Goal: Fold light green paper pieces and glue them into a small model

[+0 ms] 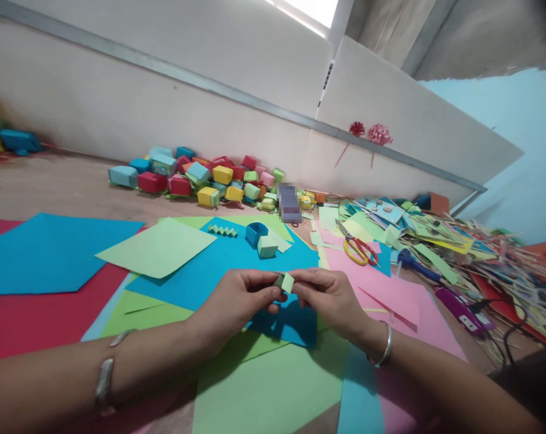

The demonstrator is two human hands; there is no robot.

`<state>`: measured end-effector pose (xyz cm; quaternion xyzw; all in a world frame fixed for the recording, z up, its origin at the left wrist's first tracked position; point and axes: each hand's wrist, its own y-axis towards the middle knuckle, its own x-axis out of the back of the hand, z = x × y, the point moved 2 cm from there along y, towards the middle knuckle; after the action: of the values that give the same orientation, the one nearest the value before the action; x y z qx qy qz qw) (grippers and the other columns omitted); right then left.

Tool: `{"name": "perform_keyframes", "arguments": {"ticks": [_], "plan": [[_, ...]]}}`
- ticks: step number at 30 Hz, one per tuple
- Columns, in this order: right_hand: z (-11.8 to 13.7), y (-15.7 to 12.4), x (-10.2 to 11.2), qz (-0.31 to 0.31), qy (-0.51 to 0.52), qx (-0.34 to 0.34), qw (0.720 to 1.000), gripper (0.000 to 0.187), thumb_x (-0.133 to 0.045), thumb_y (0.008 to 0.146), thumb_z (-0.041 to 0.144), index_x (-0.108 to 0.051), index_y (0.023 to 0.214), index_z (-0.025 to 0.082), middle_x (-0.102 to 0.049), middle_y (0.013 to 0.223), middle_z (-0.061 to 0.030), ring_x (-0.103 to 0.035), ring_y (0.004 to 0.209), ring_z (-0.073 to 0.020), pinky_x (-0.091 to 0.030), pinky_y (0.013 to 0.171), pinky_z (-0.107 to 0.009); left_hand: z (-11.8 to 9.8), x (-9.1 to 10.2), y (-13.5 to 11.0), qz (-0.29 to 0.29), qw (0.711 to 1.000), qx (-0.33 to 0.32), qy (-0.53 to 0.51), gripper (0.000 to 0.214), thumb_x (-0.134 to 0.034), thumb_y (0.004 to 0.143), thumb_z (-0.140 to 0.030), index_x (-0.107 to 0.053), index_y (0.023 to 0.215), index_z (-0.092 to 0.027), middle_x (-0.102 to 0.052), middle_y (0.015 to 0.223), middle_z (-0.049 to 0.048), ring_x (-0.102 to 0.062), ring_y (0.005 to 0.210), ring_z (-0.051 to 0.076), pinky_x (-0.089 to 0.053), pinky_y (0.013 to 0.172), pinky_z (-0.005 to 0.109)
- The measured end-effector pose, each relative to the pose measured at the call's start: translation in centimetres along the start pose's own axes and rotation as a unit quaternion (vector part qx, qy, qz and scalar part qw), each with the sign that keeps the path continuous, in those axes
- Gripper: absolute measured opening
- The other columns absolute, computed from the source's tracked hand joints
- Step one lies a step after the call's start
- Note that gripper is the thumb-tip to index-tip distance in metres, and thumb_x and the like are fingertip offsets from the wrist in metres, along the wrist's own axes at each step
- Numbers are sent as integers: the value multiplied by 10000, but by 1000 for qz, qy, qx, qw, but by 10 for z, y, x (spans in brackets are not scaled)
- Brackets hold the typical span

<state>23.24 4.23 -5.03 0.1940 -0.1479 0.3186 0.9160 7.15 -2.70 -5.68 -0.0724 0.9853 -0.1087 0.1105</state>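
Note:
A small folded piece of light green paper [288, 283] is pinched between my two hands, above a blue sheet [182, 283]. My left hand [241, 299] grips its left side with thumb and fingers. On the right side, my right hand [329, 295] holds it the same way. Just beyond my hands sit a pale green paper box [267, 246] and an open blue paper box [256, 232]. Left of them lies a zigzag-folded green strip [222, 231]. A light green sheet [157, 247] rests on the blue paper.
Many coloured paper boxes [222, 175] are heaped along the wall. Scissors [358, 244] with yellow and red handles lie on pink paper at right. Beyond them are a blue glue gun [417, 265], a purple power strip [463, 310] with cables, and piled sticks and scraps.

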Motion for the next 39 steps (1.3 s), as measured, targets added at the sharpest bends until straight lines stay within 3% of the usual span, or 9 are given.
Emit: {"name": "perform_keyframes", "arguments": {"ticks": [4,7,11,16,21,25,28,31,39], "plan": [[3,-6,1,-49,-189,143,970,233,-569,928,284,-786,1002,241,-713,825,-60,-640,732,-167,-525,675,-296,4,-3,-6,35,989,69,-130,264,-845,503,-205,-800,762,-180,-767,878,85,-682,810,215,-557,791,320],[0,-12,-1,-86,-263,159,948,230,-569,948,357,-769,993,253,-702,805,-56,-626,724,-178,-511,652,-295,6,-5,-9,67,980,68,-175,296,-882,541,-309,-803,803,-195,-766,991,86,-695,942,240,-557,874,327],[-2,-15,-6,-94,-236,137,957,205,-573,959,353,-749,964,249,-684,741,-35,-628,683,-168,-517,647,-288,12,-3,-7,63,990,47,-117,424,-911,555,-445,-804,861,-171,-775,980,111,-697,957,254,-542,913,352],[6,-10,-5,-73,-172,161,969,182,-585,924,225,-759,974,240,-731,913,-54,-683,829,-171,-553,736,-286,10,0,-2,14,999,21,-42,420,-897,552,-484,-806,798,-157,-769,830,107,-692,846,238,-557,792,332],[9,-6,-4,-41,-99,42,993,133,-614,899,269,-714,961,207,-710,863,-39,-662,761,-153,-529,641,-260,2,-1,-3,-12,999,-23,34,269,-869,544,-404,-784,621,-161,-737,681,93,-626,672,198,-516,645,297],[16,-7,-6,-26,-172,123,977,132,-566,930,235,-660,845,199,-662,782,-25,-608,756,-149,-486,684,-272,-1,-5,-8,7,997,-33,76,206,-828,560,-367,-782,596,-169,-711,622,58,-557,568,155,-465,583,279],[19,-9,-8,-45,-231,190,953,150,-499,927,174,-582,803,194,-614,779,-38,-559,735,-154,-448,653,-272,0,-9,-12,35,998,5,51,222,-847,531,-335,-811,684,-178,-716,645,32,-550,572,133,-468,606,265],[18,-10,-10,-53,-268,199,941,134,-457,892,151,-500,776,204,-565,747,-36,-506,683,-158,-407,606,-276,4,-11,-13,42,998,46,14,301,-881,507,-322,-826,767,-180,-757,741,43,-594,634,135,-493,660,258],[15,-4,-6,-62,-194,124,971,163,-478,878,159,-503,723,202,-540,688,3,-495,628,-128,-391,589,-252,11,-9,-13,66,983,105,-133,390,-940,540,-337,-811,868,-169,-793,898,87,-726,843,199,-571,700,224]]}}
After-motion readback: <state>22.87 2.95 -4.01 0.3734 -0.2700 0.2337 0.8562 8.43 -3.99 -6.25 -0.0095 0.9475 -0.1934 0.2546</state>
